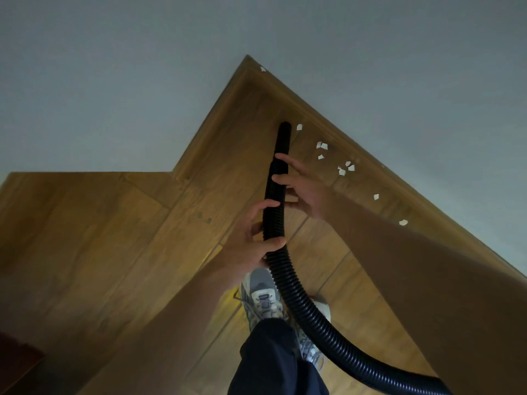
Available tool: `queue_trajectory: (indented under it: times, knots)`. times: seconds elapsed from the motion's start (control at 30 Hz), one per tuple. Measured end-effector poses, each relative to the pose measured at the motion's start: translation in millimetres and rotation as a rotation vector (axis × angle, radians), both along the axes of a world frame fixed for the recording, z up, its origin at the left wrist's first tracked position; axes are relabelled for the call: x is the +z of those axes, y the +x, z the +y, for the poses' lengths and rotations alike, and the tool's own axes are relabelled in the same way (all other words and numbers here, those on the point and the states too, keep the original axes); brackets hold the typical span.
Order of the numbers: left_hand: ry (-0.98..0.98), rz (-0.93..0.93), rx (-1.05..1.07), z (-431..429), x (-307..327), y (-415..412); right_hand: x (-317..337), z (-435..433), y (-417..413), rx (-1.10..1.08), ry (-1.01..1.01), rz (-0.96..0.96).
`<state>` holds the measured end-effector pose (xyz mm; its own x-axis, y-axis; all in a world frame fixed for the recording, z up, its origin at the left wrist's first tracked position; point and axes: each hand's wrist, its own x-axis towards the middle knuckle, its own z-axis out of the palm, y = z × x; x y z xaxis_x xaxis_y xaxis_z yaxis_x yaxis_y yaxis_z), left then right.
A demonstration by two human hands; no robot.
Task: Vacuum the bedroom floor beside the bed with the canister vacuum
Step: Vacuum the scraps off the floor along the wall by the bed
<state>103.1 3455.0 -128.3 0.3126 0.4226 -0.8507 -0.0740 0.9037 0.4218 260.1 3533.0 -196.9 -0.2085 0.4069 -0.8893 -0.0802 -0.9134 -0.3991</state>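
The wooden floor (99, 238) narrows into a wall corner. The black vacuum hose (273, 218) points away from the person, its open end low by the skirting board (319, 115). The left hand (251, 246) curls its fingers (271, 243) round the hose. The right hand (308, 195), nearer the mouth, hooks spread fingers over it. Paper scraps (322, 145) lie just right of the mouth, so the next sweep likely goes rightward.
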Motion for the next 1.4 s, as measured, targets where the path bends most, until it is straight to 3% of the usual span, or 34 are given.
queue_trajectory:
  times: [0.7, 1.0, 1.4]
  knots:
    - [-0.042, 0.019, -0.193, -23, 6, 21, 3, -47, 39, -0.081, -0.033, 0.101]
    - [-0.056, -0.006, -0.380, -40, 17, 21, 8, -83, 49, -0.140, -0.072, 0.123]
    - [-0.078, 0.028, -0.347, -57, 26, 18, 10, -95, 53, -0.045, -0.059, 0.164]
